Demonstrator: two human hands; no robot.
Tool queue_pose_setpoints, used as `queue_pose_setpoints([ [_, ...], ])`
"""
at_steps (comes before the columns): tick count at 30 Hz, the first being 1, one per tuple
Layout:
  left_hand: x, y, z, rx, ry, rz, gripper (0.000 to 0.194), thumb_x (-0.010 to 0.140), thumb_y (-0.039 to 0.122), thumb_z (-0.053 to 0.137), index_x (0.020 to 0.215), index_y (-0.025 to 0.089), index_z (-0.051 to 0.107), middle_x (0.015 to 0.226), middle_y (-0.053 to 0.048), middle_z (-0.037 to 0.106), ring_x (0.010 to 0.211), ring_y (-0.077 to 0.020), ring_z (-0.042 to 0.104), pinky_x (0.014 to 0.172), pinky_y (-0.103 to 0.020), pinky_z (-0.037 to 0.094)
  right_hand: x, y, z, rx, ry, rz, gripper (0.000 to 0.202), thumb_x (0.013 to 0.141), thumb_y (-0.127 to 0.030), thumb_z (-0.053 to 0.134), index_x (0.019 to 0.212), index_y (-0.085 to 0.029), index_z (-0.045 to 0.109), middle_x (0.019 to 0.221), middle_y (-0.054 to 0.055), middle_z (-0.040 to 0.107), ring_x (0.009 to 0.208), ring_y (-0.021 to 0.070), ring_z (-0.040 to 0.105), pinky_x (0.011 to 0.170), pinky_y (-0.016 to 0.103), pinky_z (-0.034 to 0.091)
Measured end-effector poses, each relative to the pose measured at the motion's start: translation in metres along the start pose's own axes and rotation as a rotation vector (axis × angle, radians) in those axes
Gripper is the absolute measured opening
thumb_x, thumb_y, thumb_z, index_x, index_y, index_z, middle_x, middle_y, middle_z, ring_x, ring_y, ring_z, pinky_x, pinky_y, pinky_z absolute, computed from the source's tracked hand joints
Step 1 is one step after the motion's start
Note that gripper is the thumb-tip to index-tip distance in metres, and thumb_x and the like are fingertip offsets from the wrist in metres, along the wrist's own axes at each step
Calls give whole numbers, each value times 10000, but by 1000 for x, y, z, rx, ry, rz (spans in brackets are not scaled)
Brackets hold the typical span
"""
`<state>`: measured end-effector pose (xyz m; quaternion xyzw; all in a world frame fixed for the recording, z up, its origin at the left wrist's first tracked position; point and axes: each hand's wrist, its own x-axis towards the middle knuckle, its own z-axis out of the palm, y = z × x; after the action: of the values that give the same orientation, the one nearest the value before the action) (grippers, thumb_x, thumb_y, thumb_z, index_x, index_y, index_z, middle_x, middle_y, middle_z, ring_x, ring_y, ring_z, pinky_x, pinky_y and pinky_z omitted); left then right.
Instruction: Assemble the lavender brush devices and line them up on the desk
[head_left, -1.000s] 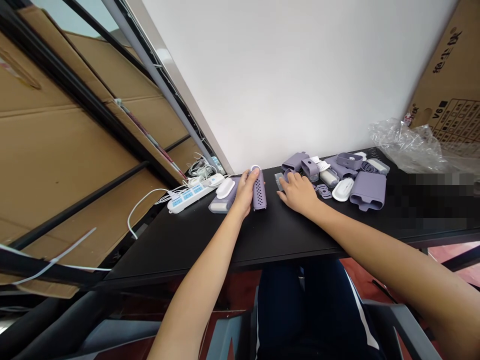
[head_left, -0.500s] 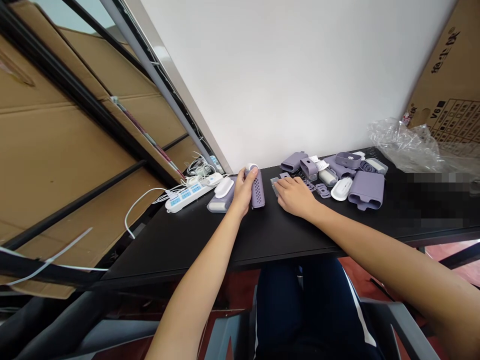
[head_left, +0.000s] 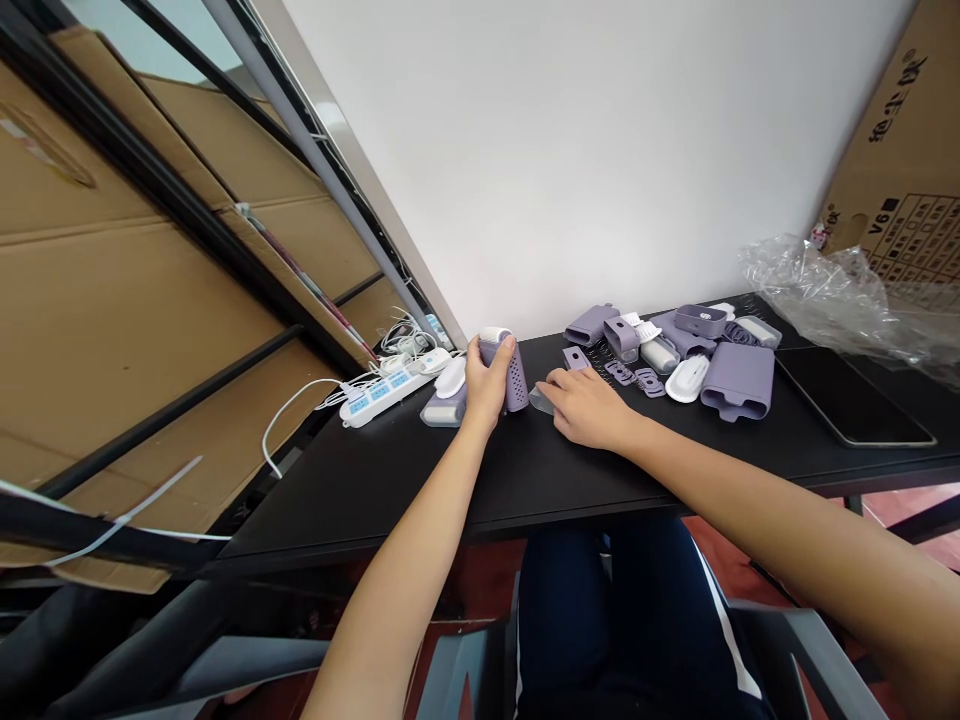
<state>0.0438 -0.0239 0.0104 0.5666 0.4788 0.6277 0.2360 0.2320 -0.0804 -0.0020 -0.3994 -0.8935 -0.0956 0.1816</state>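
My left hand (head_left: 486, 388) is closed around a purple plastic casing (head_left: 517, 386) with rows of small holes and a whitish rounded top. It holds the casing upright at the table's back edge. My right hand (head_left: 589, 408) is closed on a small translucent plastic piece (head_left: 541, 401), which pokes out past the fingertips towards the casing, apart from it. Just beyond the right hand lie a small purple part with a hole (head_left: 576, 358) and flat purple cut-out pieces (head_left: 649, 382). Left of the left hand sits another purple-and-white unit (head_left: 442, 411) beneath a white oval part (head_left: 451, 378).
On the right are purple sleeves (head_left: 739, 381), a white oval tray (head_left: 686, 379), a dark tablet (head_left: 855, 396) and crumpled clear plastic (head_left: 832, 285). A power strip (head_left: 386, 392) with cables lies at left. A white wall (head_left: 585, 160) rises behind the black table (head_left: 360, 490).
The casing has turned in my left hand, so more of its whitish top and side shows. My right hand has brought the translucent piece slightly left, closer to the casing.
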Motion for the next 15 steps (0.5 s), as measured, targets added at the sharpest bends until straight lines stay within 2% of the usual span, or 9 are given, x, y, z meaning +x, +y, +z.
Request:
queue_pose_setpoints([
  [4, 2, -2, -4, 178, 45, 47, 658, 808, 619, 741, 1313, 244, 551, 1304, -88, 642, 1246, -260, 606, 1090, -368, 440, -2, -4, -1, -16, -54, 119, 525, 1003, -294, 505, 1505, -139, 497, 1250, 180, 659, 1065, 320, 653, 891, 416, 428],
  [7, 1, -1, -5, 285, 45, 64, 733, 785, 632, 757, 1355, 232, 529, 1368, -118, 618, 1317, -294, 564, 1139, -418, 408, -2, -2, -1, -58, -89, 82, 533, 1017, -175, 436, 1548, -214, 455, 1164, 142, 696, 989, 290, 674, 847, 401, 436],
  [9, 1, -1, -5, 324, 52, 68, 747, 786, 631, 756, 1367, 224, 523, 1384, -129, 612, 1336, -304, 553, 1149, -434, 403, -3, -1, -2, -75, -83, -9, 574, 1005, -108, 413, 1573, -193, 418, 1208, 147, 687, 1021, 283, 667, 855, 399, 439],
  [10, 1, -2, -4, 338, 57, 71, 747, 789, 625, 755, 1371, 220, 522, 1391, -133, 609, 1341, -306, 551, 1152, -436, 402, -4, -1, -3, -69, -76, -46, 565, 1013, -130, 426, 1576, -176, 413, 1247, 155, 675, 1056, 289, 660, 868, 402, 442],
  [12, 1, -3, -4, 359, 64, 78, 744, 796, 611, 754, 1379, 212, 517, 1405, -139, 602, 1353, -309, 545, 1157, -437, 402, -6, -1, -4, -28, -73, -83, 516, 1048, -286, 460, 1553, -177, 454, 1308, 167, 648, 1111, 306, 647, 891, 407, 450],
  [14, 1, -4, -4, 378, 65, 86, 742, 802, 601, 752, 1386, 209, 513, 1413, -143, 597, 1357, -312, 543, 1157, -440, 404, -7, -2, -4, 28, -79, -85, 499, 1064, -435, 438, 1510, -226, 517, 1309, 156, 646, 1104, 302, 655, 897, 402, 457],
  [15, 1, -4, -3, 385, 64, 91, 740, 804, 596, 752, 1388, 210, 512, 1414, -143, 597, 1356, -313, 543, 1156, -441, 406, -7, -3, -4, 49, -88, -80, 485, 1069, -450, 422, 1494, -246, 535, 1280, 147, 656, 1080, 290, 665, 894, 396, 459],
])
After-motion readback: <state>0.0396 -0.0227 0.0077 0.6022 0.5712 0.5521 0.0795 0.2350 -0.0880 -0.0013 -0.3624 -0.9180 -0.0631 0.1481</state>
